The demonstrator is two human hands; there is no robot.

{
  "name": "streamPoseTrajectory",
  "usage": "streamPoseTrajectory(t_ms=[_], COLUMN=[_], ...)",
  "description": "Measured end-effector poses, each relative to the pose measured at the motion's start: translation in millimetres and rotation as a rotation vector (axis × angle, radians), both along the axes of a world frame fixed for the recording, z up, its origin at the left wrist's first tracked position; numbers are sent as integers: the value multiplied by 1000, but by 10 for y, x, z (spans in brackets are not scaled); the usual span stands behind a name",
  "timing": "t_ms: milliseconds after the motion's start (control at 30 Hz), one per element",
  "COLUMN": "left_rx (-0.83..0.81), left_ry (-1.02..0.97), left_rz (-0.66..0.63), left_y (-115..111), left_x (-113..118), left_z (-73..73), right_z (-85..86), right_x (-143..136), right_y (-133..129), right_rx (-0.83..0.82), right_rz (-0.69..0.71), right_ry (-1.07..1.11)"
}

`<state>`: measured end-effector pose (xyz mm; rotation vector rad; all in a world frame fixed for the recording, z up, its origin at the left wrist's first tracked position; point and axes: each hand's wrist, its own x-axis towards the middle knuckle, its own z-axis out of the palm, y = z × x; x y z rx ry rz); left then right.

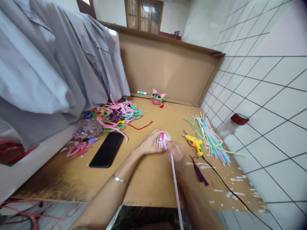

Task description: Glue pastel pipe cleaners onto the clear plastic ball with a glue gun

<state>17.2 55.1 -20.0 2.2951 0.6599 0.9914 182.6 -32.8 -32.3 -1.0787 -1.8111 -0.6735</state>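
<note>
Above the middle of the table, my left hand [153, 140] is wrapped round a small, clear, rounded plastic piece [160, 141] with a pink band across it. My right hand [176, 152] pinches a long pale pink pipe cleaner [175, 179] against the near right side of that piece. From there the pipe cleaner hangs down past the table's front edge. Just right of my right hand lie a yellow glue gun [195, 143] and a purple tassel [200, 174]. My fingers cover part of the plastic piece.
Loose pipe cleaners [211, 137] lie at right, with a tangled pile [120, 111] at left. A black phone [106, 150] lies near my left forearm. A cat-like craft face [156, 97] and a marker [142, 93] sit at the back. The glue gun's cord [230, 190] crosses the right side.
</note>
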Motion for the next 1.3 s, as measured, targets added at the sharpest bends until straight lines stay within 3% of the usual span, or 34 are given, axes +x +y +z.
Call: streamPoseTrajectory(t_ms=[133,500,967,1300], left_rx=[6,-28,-5,-5], left_ry=[-9,-26,20,25], left_rz=[7,-2,2,7], left_y=[4,-12,-51,-65], left_x=[7,-1,11,13], left_z=[-2,38,84,90], right_z=[24,-9,44,-4], right_x=[-26,-67,-58,-81], right_y=[11,9,25,95], right_rx=[78,38,19,39], right_rz=[-25,-80,-13,-108], right_ry=[-33,6,72,42])
